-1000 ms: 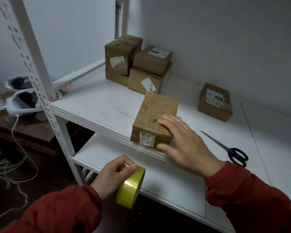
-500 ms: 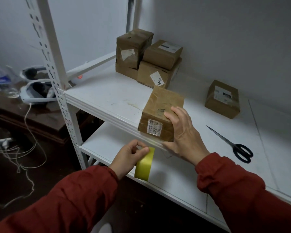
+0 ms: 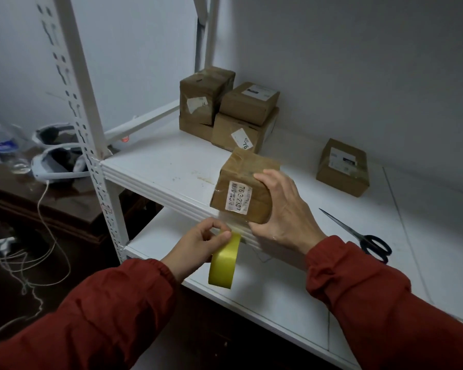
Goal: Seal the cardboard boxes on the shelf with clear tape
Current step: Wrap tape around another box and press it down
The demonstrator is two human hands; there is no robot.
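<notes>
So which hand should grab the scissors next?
Right, probably. The scissors lie on that side, nearer the right hand, which grips the box. The left hand is farther away and busy holding the tape roll.

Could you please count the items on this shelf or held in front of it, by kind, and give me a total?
cardboard boxes: 6
tape roll: 1
scissors: 1
Total: 8

Shelf top (image 3: 158, 166) bare at left, between upright post (image 3: 86, 129) and held box (image 3: 243, 190). Far corner blocked: stacked boxes (image 3: 225, 110). Right: lone box (image 3: 342, 166) far, scissors (image 3: 358, 233) near; open lane between them.
</notes>
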